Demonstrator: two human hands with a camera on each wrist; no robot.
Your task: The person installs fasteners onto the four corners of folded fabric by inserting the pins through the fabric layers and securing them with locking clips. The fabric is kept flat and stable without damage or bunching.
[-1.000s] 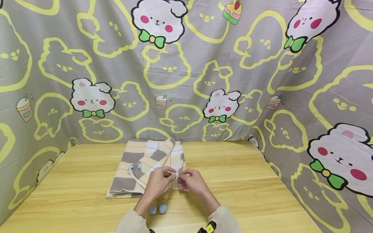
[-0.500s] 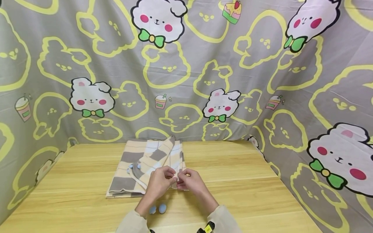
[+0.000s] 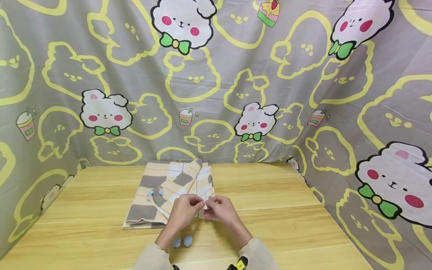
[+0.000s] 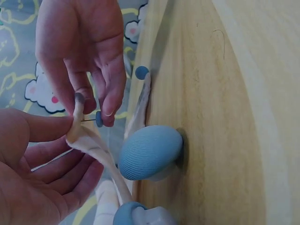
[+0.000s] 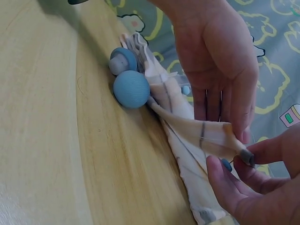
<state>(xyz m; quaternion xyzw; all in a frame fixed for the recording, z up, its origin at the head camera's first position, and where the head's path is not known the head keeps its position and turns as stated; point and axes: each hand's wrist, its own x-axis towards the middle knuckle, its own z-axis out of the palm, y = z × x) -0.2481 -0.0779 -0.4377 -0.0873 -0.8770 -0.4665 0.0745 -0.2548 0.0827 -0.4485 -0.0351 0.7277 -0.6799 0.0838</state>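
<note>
Checked cloth reaching far edge of table, one lifted edge pinched in left hand, blue-headed pin held in right hand, ribbed blue knob toward near edge.

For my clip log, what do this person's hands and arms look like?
Left hand and right hand are gloveless, no rings visible. Light beige sleeves stop short of the hands. A black device with a yellow patch shows beside the right sleeve.

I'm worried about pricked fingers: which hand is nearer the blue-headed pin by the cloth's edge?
The right. The right hand holds the pin at its blue head; the left hand grips the cloth near the pin's other end.
</note>
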